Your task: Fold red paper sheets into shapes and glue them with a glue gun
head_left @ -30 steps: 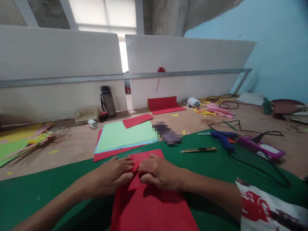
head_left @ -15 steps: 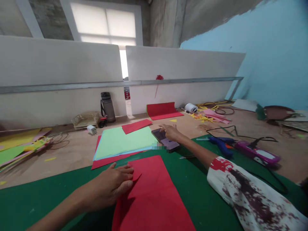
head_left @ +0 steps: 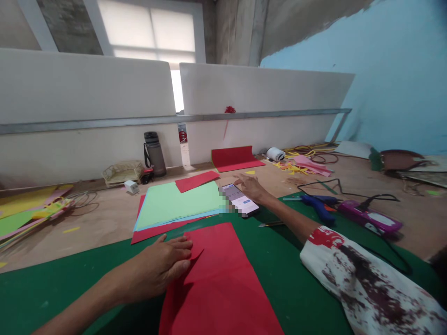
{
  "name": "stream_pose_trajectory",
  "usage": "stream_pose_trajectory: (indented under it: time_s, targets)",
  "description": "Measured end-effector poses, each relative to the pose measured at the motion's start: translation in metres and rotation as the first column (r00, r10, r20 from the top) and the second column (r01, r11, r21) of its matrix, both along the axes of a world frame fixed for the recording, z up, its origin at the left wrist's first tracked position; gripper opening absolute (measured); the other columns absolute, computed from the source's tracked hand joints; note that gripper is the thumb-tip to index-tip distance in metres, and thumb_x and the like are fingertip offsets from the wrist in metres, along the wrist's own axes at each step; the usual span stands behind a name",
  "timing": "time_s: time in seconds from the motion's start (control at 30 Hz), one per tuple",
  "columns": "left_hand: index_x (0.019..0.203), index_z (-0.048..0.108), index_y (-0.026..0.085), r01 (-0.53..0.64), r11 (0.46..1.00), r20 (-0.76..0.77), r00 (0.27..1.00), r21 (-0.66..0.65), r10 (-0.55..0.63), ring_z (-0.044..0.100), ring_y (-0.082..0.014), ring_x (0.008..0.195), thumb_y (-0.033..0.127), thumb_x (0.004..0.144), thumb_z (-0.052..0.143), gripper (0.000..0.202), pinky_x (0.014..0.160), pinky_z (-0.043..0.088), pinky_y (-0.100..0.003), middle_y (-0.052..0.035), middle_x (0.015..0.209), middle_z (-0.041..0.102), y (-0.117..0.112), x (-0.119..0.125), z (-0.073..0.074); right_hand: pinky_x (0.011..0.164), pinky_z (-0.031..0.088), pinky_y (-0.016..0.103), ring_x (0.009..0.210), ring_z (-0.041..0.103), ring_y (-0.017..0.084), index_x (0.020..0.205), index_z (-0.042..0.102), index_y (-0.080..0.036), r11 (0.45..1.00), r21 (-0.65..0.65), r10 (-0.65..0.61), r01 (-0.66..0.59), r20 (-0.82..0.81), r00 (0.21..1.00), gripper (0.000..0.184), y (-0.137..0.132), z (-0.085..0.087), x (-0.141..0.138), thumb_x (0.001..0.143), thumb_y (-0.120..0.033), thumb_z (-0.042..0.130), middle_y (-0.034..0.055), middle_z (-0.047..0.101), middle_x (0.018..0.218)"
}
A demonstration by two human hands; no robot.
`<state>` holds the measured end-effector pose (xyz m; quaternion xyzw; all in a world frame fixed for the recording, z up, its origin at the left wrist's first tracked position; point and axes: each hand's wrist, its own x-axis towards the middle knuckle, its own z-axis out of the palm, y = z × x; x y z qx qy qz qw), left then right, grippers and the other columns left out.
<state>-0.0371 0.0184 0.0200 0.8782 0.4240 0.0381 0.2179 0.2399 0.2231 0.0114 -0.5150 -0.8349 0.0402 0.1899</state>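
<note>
My left hand point(head_left: 164, 265) lies flat on the left edge of a folded red paper sheet point(head_left: 223, 279), its fingers stretched out. A small raised flap of the sheet stands beside the fingertips and casts a shadow. My right hand point(head_left: 252, 188) hovers at the upper right edge of a phone point(head_left: 240, 199), holding nothing, with its index finger extended. The phone's screen is lit, and part of it is blurred out. Left of the phone sits a stack of light green paper point(head_left: 181, 204) with blue and red sheets beneath, topped by a red strip point(head_left: 197, 181).
A green cutting mat point(head_left: 104, 260) covers the table's front. To the right lie a craft knife point(head_left: 270, 224), a blue glue gun point(head_left: 319, 207) and a purple power strip point(head_left: 370, 217). A grey bottle point(head_left: 155, 156) and red folded paper point(head_left: 237, 159) stand at the back.
The phone's screen has gone from dim to bright. My right hand has shifted slightly off the screen towards its upper right edge. My left hand stays on the red sheet.
</note>
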Motion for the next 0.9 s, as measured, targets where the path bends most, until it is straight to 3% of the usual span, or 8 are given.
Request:
stream_pose_trajectory:
  time_s: [0.1, 0.2, 0.23, 0.3, 0.37, 0.47, 0.7, 0.9]
  targets:
    - [0.113, 0.06, 0.025, 0.013, 1.0, -0.002, 1.0, 0.004, -0.013, 0.051, -0.0234, 0.114, 0.042, 0.099, 0.022, 0.044, 0.106, 0.03, -0.042, -0.0057, 0.113, 0.062, 0.0, 0.0, 0.001, 0.083, 0.039, 0.033, 0.096, 0.06, 0.02, 0.123, 0.052, -0.014, 0.997, 0.003, 0.078, -0.078, -0.005, 0.997, 0.045, -0.037, 0.011, -0.015, 0.083, -0.005, 0.036, 0.0113, 0.068, 0.106]
    - [0.113, 0.06, 0.024, 0.015, 1.0, 0.0, 1.0, 0.015, -0.015, 0.051, -0.0237, 0.115, 0.041, 0.099, 0.025, 0.041, 0.104, 0.033, -0.04, -0.0062, 0.116, 0.062, 0.0, 0.0, 0.0, 0.078, 0.04, 0.028, 0.086, 0.061, 0.017, 0.103, 0.063, -0.017, 0.972, -0.011, 0.236, -0.235, 0.026, 0.972, 0.026, -0.1, 0.004, -0.037, 0.086, -0.016, 0.043, 0.0069, 0.07, 0.097]
    - [0.113, 0.059, 0.024, 0.012, 1.0, -0.004, 1.0, 0.017, -0.012, 0.051, -0.0237, 0.116, 0.04, 0.099, 0.026, 0.04, 0.103, 0.034, -0.039, -0.0064, 0.117, 0.061, 0.0, 0.001, 0.0, 0.075, 0.039, 0.029, 0.08, 0.06, 0.017, 0.09, 0.065, -0.018, 0.944, -0.032, 0.329, -0.328, 0.065, 0.942, 0.017, -0.124, -0.002, -0.044, 0.083, -0.018, 0.049, 0.0052, 0.07, 0.086]
    - [0.114, 0.058, 0.023, -0.003, 1.0, -0.02, 1.0, 0.014, 0.003, 0.049, -0.024, 0.119, 0.038, 0.099, 0.026, 0.038, 0.102, 0.035, -0.039, -0.0061, 0.121, 0.059, -0.001, 0.001, -0.001, 0.071, 0.038, 0.032, 0.073, 0.057, 0.019, 0.082, 0.062, -0.017, 0.826, -0.011, 0.552, -0.564, 0.218, 0.804, 0.014, -0.164, -0.017, -0.053, 0.084, -0.022, 0.049, 0.006, 0.068, 0.081]
    - [0.114, 0.057, 0.024, -0.012, 1.0, -0.03, 0.999, 0.01, 0.012, 0.045, -0.0241, 0.123, 0.036, 0.099, 0.027, 0.035, 0.103, 0.033, -0.039, -0.0049, 0.125, 0.058, -0.001, 0.003, -0.001, 0.071, 0.038, 0.033, 0.075, 0.056, 0.02, 0.085, 0.061, -0.016, 0.775, 0.028, 0.604, -0.631, 0.263, 0.753, 0.019, -0.19, -0.03, -0.057, 0.088, -0.028, 0.046, 0.0071, 0.067, 0.085]
    - [0.112, 0.057, 0.025, 0.01, 1.0, -0.01, 1.0, 0.012, -0.01, 0.043, -0.0227, 0.126, 0.034, 0.099, 0.029, 0.032, 0.106, 0.03, -0.037, -0.0029, 0.123, 0.059, -0.002, 0.006, 0.001, 0.069, 0.037, 0.032, 0.078, 0.055, 0.019, 0.086, 0.061, -0.015, 0.777, 0.03, 0.604, -0.629, 0.246, 0.758, 0.022, -0.196, -0.037, -0.056, 0.09, -0.031, 0.047, 0.0066, 0.066, 0.087]
    - [0.093, 0.062, 0.022, 0.084, 0.996, 0.046, 0.996, -0.04, -0.082, 0.056, -0.0195, 0.106, 0.038, 0.1, 0.023, 0.042, 0.106, 0.031, -0.032, -0.0031, 0.103, 0.064, -0.004, 0.009, 0.005, 0.069, 0.037, 0.029, 0.08, 0.054, 0.017, 0.083, 0.062, -0.016, 0.817, -0.018, 0.571, -0.576, 0.159, 0.805, 0.019, -0.167, -0.031, -0.052, 0.088, -0.031, 0.052, 0.005, 0.066, 0.089]
    - [0.097, 0.063, 0.022, -0.005, 0.999, 0.049, 0.999, -0.051, 0.007, 0.056, -0.0215, 0.106, 0.042, 0.099, 0.023, 0.045, 0.098, 0.04, -0.033, -0.0049, 0.102, 0.065, -0.006, 0.004, 0.006, 0.074, 0.038, 0.029, 0.085, 0.054, 0.017, 0.082, 0.062, -0.016, 0.819, -0.039, 0.572, -0.572, 0.111, 0.812, 0.014, -0.163, -0.033, -0.05, 0.086, -0.027, 0.054, 0.0056, 0.066, 0.09]
